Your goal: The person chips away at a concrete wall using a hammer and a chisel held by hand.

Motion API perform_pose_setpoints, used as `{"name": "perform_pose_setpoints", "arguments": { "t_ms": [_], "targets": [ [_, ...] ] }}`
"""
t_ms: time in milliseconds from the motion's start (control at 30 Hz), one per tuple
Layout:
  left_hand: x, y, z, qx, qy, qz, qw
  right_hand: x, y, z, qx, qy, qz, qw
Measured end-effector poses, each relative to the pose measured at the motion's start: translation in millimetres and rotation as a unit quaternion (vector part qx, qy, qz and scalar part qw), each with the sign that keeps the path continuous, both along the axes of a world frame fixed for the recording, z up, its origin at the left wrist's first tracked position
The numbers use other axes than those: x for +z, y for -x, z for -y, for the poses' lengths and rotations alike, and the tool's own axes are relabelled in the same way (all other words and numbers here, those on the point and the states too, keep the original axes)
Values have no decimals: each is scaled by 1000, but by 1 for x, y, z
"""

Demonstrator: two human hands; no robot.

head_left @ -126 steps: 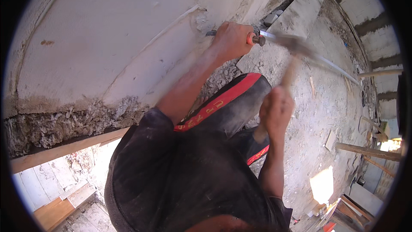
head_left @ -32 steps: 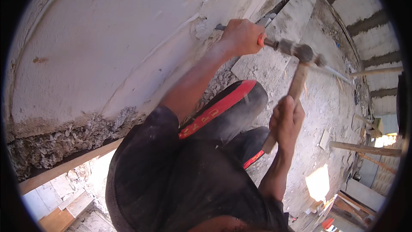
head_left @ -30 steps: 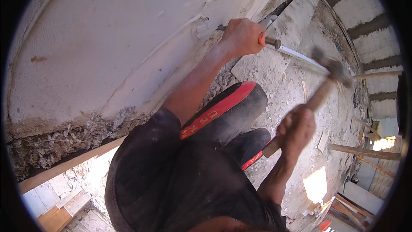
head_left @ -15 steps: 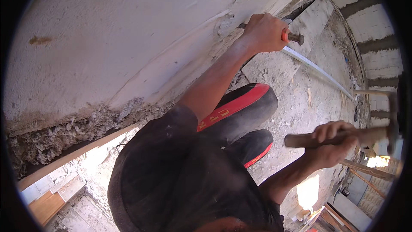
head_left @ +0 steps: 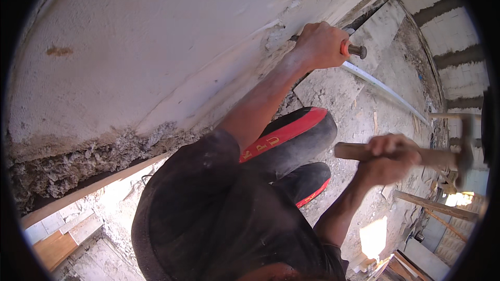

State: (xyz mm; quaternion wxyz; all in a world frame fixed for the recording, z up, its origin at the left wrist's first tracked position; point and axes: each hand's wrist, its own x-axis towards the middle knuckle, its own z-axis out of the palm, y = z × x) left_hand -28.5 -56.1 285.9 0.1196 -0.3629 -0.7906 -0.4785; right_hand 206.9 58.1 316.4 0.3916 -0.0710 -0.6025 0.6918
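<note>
Against the pale plaster wall (head_left: 140,52), my left hand (head_left: 322,46) is wrapped round a chisel (head_left: 358,51) with an orange-red grip. The chisel's metal striking end sticks out to the right of my fist, and a dark bit of its shaft shows on the wall side. Its tip cannot be made out. My right hand (head_left: 389,160) grips the wooden handle of a hammer (head_left: 435,158), held out to the right, well apart from the chisel. The hammer's head, slightly blurred, points away to the right.
Rubble and dust lie on the broken floor (head_left: 359,109). A long pale metal strip (head_left: 388,89) lies beyond my knees. Rough broken plaster (head_left: 67,169) lines the wall's base at left. Wooden beams (head_left: 437,207) and a block wall (head_left: 453,52) stand at right.
My right hand has moved the hammer up and to the left, nearer the chisel. My left hand has shifted slightly down in view and still holds the chisel.
</note>
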Motion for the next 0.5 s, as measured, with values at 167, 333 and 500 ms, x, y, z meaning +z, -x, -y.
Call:
{"name": "perform_pose_setpoints", "arguments": {
  "t_ms": [167, 333, 500],
  "targets": [
    [-21, -1, 1, 36, 39, -11, 999, 2, -10, 18, 39, -52, 288, 955],
    [-22, -1, 11, 35, 16, 32, 999, 29, -6, 7, 64, 168, -75, 981],
    [-43, -23, 7, 32, 71, 81, 994, -14, -4, 26, 49, -37, 279, 958]
  ]
}}
